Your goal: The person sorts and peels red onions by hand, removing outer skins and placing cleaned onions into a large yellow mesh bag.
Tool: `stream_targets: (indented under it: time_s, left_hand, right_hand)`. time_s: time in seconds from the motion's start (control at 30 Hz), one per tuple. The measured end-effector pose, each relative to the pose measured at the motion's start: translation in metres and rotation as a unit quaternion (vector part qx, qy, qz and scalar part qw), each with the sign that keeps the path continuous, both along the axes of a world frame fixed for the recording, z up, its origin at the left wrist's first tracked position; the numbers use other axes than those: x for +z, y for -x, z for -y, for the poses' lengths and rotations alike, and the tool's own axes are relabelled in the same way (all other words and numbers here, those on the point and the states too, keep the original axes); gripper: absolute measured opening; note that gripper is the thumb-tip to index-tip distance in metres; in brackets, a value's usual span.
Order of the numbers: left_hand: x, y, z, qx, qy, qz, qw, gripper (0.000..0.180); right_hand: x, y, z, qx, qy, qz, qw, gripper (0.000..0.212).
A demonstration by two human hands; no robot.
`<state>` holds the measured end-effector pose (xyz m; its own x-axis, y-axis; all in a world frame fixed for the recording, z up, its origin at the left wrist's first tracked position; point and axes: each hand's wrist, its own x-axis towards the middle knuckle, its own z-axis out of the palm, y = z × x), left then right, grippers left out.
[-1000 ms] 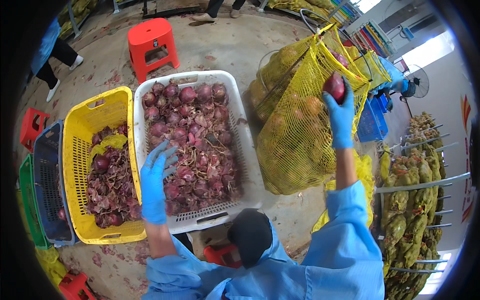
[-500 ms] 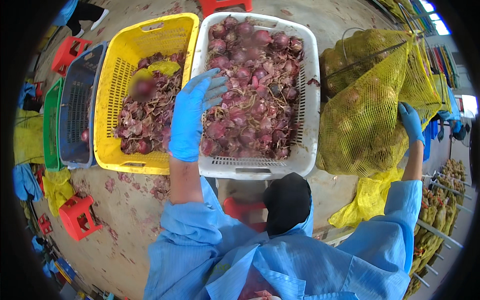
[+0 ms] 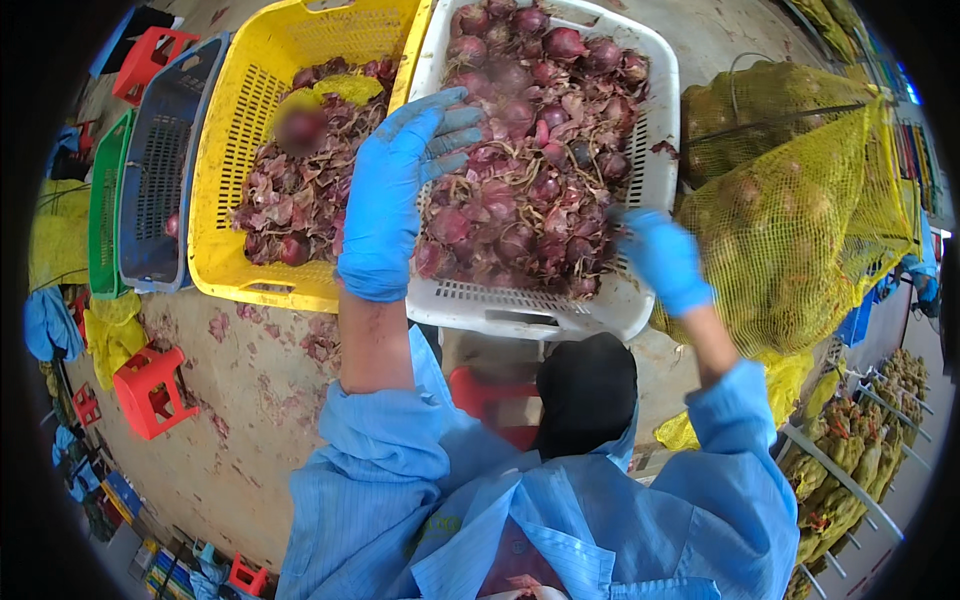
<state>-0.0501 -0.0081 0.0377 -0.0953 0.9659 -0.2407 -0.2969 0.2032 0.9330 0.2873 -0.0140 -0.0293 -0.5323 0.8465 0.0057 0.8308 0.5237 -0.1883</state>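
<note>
A white plastic crate (image 3: 662, 150) in front of me is full of red onions (image 3: 566, 43), loose skins and dry roots. My left hand (image 3: 392, 195), in a blue glove, lies over the crate's left side with its fingers stretched toward the onions and nothing in them. At the right rim is my right hand (image 3: 665, 260), also gloved in blue; motion smears its fingers, so I cannot make out whether they hold anything. To the left stands a yellow crate (image 3: 228, 140) with onion skins, some onions and a scrap of yellow netting (image 3: 350, 88) inside.
A bulging yellow mesh sack (image 3: 780, 220) of onions leans beside the white crate's right side. Blue (image 3: 155, 170) and green (image 3: 108, 210) crates stand farther left. Red stools (image 3: 152, 390) and scattered skins are on the floor. Another yellow net (image 3: 775, 385) lies below the sack.
My right hand has left the mesh sack and moved left to the white crate's right rim. The left hand stays over the crate's left side. The whole view has shifted slightly.
</note>
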Motion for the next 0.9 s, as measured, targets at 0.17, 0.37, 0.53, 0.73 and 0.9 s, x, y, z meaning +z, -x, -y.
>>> stream_targets:
  time_s: [0.17, 0.37, 0.53, 0.73, 0.9]
  left_hand:
    - [-0.003, 0.005, -0.003, 0.004, -0.006, -0.011, 1.000, 0.046]
    - [-0.015, 0.004, 0.000, 0.000, 0.010, 0.024, 1.000, 0.042]
    - [-0.020, -0.013, 0.002, -0.061, 0.026, -0.125, 0.990, 0.044]
    - [-0.018, -0.041, 0.004, -0.240, 0.089, -0.094, 0.962, 0.066]
    - [-0.026, -0.037, -0.004, -0.107, 0.040, 0.043, 0.992, 0.052]
  right_hand:
    - [-0.161, 0.001, 0.014, 0.131, 0.132, 0.291, 0.939, 0.055]
    - [-0.147, 0.035, -0.010, 0.069, 0.302, 0.303, 0.901, 0.067]
    - [-0.105, 0.031, -0.013, -0.244, 0.629, -0.369, 0.639, 0.065]
    - [-0.005, 0.081, -0.016, -0.177, 0.495, -0.540, 0.658, 0.045]
    - [0.039, 0.109, -0.015, -0.180, 0.306, -0.538, 0.765, 0.035]
